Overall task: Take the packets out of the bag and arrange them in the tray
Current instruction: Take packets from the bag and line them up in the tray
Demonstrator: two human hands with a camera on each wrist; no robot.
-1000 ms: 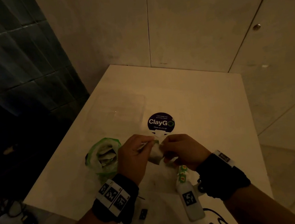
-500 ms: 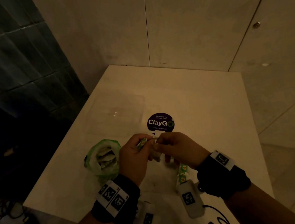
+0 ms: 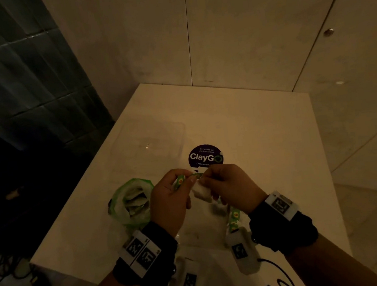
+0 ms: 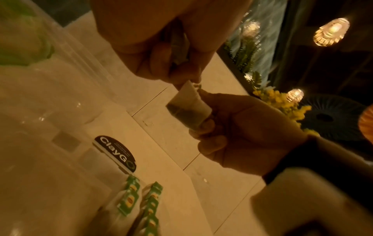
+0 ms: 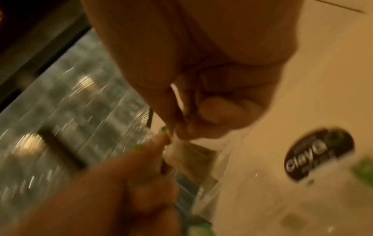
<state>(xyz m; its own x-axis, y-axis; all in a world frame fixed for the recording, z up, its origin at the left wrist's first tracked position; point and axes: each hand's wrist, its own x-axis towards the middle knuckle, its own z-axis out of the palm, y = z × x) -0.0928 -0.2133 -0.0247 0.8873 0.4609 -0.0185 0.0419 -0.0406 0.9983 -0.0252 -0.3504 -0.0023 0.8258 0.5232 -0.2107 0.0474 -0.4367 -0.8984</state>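
Observation:
Both hands meet above the middle of the table. My left hand (image 3: 187, 178) grips a strip of green-labelled packets (image 3: 179, 182), its fingers curled round them. My right hand (image 3: 206, 178) pinches a white packet (image 3: 201, 192) that hangs below the fingertips; the left wrist view shows this white packet (image 4: 187, 110) between thumb and fingers. The green-rimmed plastic bag (image 3: 130, 201) lies open left of my left hand with pale packets inside. A clear tray (image 3: 150, 145) stands beyond the bag. The right wrist view is blurred.
A round dark ClayGo sticker (image 3: 205, 156) lies on the white table (image 3: 264, 134) just past the hands. More green-labelled packets (image 3: 234, 217) lie near my right wrist, also seen as packets (image 4: 129, 201) in the left wrist view. Walls close the far side; the table's left edge drops to a dark floor.
Both hands have lifted a little and drawn their fingertips together at the top of the packets. The green strip now shows in the left hand. Bag and tray have not moved.

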